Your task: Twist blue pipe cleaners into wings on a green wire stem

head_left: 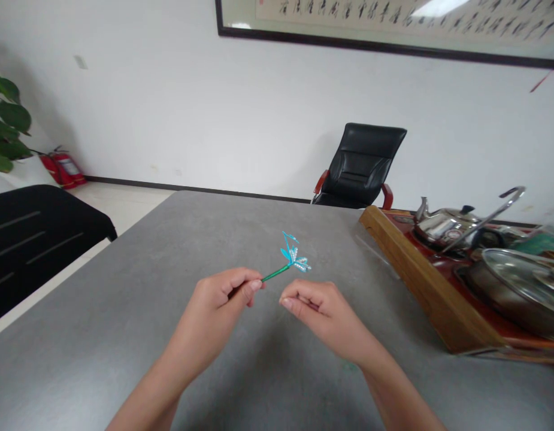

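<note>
Blue flower, green stem pinched in left hand, right hand near

Can see black brush characters on the scroll, too blurred to read. Can also spot a pale label on the extinguisher and a round mark on the kettle, too small to make out.

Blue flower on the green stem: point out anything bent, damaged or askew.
A thin blue strand juts in a sharp bend above the fuller petals, so it looks askew, though perhaps by design. The left hand holds the green stem.
</note>
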Demonstrator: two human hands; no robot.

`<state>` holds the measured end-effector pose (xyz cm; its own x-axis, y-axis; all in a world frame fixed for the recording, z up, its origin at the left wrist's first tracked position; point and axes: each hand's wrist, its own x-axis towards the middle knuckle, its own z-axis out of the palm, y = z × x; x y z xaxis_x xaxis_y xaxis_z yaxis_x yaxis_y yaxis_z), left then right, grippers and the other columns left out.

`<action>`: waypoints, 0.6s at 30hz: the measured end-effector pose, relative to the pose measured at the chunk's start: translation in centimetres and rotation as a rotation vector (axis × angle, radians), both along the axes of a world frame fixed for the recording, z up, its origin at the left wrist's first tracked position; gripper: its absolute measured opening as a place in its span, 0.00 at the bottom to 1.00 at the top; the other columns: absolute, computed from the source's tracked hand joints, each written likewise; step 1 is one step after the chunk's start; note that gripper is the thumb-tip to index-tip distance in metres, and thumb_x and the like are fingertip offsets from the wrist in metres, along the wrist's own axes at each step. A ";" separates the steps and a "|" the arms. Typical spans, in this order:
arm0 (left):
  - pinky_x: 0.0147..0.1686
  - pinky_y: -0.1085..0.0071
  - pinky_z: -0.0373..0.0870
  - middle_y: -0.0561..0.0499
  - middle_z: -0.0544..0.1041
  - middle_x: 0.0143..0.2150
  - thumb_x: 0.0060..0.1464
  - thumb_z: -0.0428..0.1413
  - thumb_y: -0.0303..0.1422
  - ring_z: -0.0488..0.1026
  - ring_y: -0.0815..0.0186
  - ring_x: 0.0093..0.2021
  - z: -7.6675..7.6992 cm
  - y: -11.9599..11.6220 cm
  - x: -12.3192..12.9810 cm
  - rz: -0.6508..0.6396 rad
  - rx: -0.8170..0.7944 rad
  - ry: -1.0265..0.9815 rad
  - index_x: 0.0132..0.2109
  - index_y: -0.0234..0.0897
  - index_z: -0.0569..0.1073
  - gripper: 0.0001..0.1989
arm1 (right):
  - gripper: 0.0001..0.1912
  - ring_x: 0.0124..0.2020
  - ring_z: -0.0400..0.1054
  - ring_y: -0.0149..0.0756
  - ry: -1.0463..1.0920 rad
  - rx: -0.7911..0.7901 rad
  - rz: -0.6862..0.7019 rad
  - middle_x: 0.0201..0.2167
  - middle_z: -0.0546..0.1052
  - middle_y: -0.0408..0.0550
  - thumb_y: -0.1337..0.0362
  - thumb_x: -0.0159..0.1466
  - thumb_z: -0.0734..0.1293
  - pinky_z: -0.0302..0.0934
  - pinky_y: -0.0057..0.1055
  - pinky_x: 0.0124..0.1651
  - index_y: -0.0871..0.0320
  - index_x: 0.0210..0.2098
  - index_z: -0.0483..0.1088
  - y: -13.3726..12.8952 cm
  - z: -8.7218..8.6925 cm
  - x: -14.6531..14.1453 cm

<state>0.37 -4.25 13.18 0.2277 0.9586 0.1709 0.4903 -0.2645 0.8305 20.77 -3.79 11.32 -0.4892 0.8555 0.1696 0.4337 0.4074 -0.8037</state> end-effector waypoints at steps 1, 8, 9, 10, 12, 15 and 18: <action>0.28 0.76 0.60 0.55 0.69 0.24 0.59 0.48 0.36 0.66 0.70 0.27 0.0 0.0 0.0 -0.020 -0.005 -0.004 0.33 0.36 0.74 0.13 | 0.12 0.23 0.56 0.27 0.037 -0.033 0.001 0.21 0.63 0.38 0.61 0.66 0.60 0.50 0.25 0.28 0.58 0.29 0.68 0.3 -0.3 0.1; 0.30 0.76 0.60 0.55 0.69 0.25 0.61 0.48 0.32 0.66 0.71 0.28 0.8 -0.6 0.1 -0.262 0.019 0.037 0.35 0.37 0.75 0.12 | 0.15 0.25 0.58 0.28 0.287 -0.203 0.044 0.22 0.66 0.41 0.53 0.61 0.65 0.53 0.26 0.29 0.60 0.28 0.70 1.5 -1.1 0.6; 0.29 0.77 0.59 0.55 0.69 0.26 0.61 0.48 0.32 0.66 0.71 0.27 0.9 -0.7 0.1 -0.302 0.016 0.054 0.35 0.37 0.75 0.12 | 0.16 0.26 0.59 0.29 0.308 -0.208 0.052 0.23 0.67 0.41 0.53 0.61 0.65 0.53 0.26 0.29 0.60 0.27 0.70 1.6 -1.0 0.6; 0.29 0.77 0.59 0.55 0.68 0.26 0.62 0.48 0.32 0.66 0.72 0.27 1.0 -0.7 0.1 -0.350 0.011 0.072 0.34 0.37 0.75 0.12 | 0.16 0.25 0.59 0.28 0.315 -0.223 0.055 0.22 0.67 0.41 0.52 0.60 0.66 0.53 0.26 0.28 0.61 0.27 0.70 1.6 -1.0 0.7; 0.29 0.77 0.59 0.55 0.68 0.25 0.62 0.47 0.32 0.65 0.72 0.27 1.2 -0.8 0.0 -0.458 0.002 0.111 0.32 0.36 0.74 0.13 | 0.16 0.23 0.56 0.27 0.307 -0.287 0.046 0.20 0.65 0.40 0.53 0.58 0.67 0.51 0.24 0.25 0.61 0.26 0.71 1.7 -1.0 0.8; 0.29 0.77 0.58 0.56 0.67 0.25 0.62 0.47 0.28 0.66 0.72 0.28 1.4 -0.9 0.0 -0.589 -0.001 0.194 0.31 0.36 0.73 0.13 | 0.15 0.19 0.49 0.24 0.299 -0.385 0.050 0.16 0.59 0.36 0.54 0.56 0.70 0.44 0.23 0.22 0.61 0.26 0.71 1.7 -1.2 1.1; 0.29 0.77 0.57 0.56 0.66 0.25 0.62 0.47 0.27 0.66 0.73 0.27 1.2 -1.0 0.0 -0.634 0.018 0.304 0.29 0.36 0.71 0.13 | 0.14 0.20 0.47 0.24 0.313 -0.409 0.085 0.16 0.57 0.35 0.55 0.56 0.70 0.42 0.24 0.22 0.61 0.25 0.71 1.6 -1.1 1.3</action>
<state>0.36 -5.27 14.41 0.7817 0.6231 0.0252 0.4473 -0.5883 0.6737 22.06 -2.19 10.21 -0.5394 0.8418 -0.0214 0.1264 0.0559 -0.9904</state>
